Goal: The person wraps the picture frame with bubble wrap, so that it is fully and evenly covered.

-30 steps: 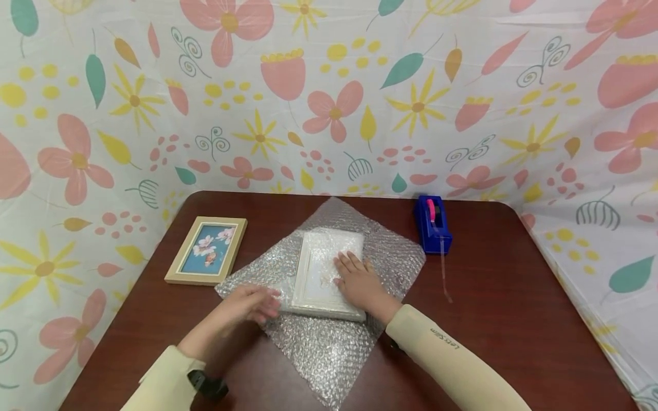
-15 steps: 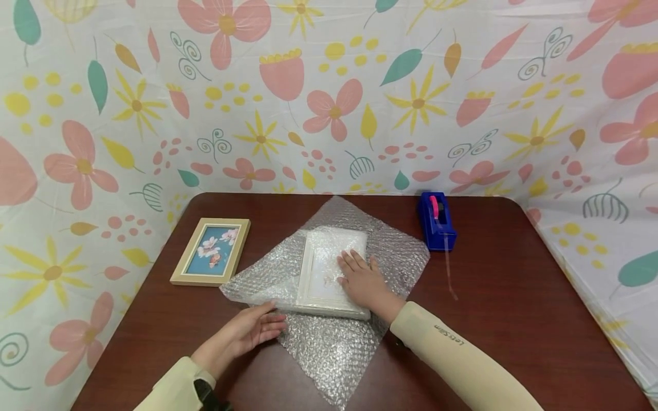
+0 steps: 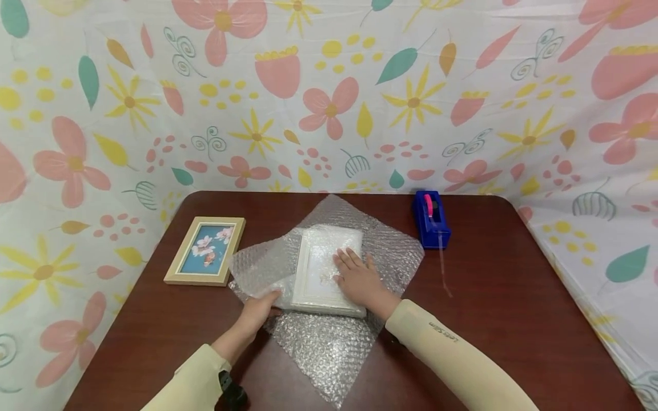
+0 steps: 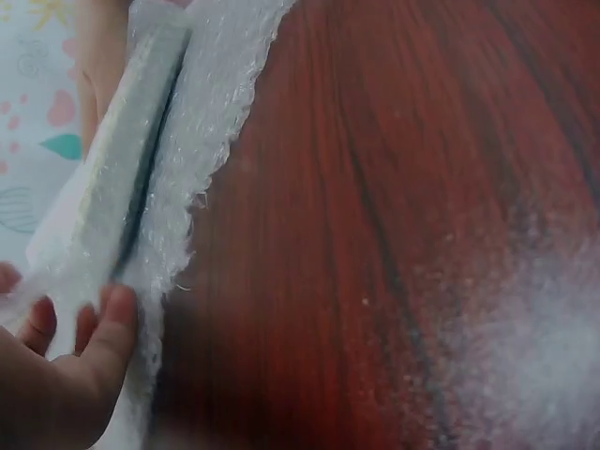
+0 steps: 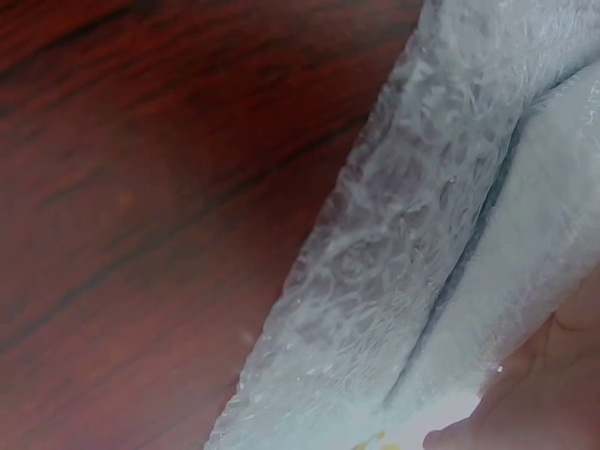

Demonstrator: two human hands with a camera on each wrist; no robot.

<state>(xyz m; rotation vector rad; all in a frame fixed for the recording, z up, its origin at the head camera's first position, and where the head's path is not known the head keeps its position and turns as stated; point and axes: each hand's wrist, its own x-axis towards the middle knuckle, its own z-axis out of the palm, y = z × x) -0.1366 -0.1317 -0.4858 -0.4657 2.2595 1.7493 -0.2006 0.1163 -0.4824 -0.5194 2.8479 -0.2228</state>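
Two frames lie on the dark red-brown table. White frame: flat, near the middle of a sheet of bubble wrap set cornerwise, with a clear layer over its face. Light wooden frame: to the left, beside the wrap's left corner, showing pale blossoms on blue.

Left hand: at the lower left of the white frame, thumb and fingers pinching the wrap; the left part of the sheet stands raised in a translucent flap. The left wrist view shows these fingers bent, close to the wrapped frame's edge. Right hand: laid on the white frame's right half, fingers extended and slightly spread, gripping nothing.

Blue tape dispenser: just beyond the wrap's right corner, pink piece on top, clear tape strip trailing onto the table. Both arms wear pale sleeves; dark band at the left wrist. Floral cloth hangs behind.
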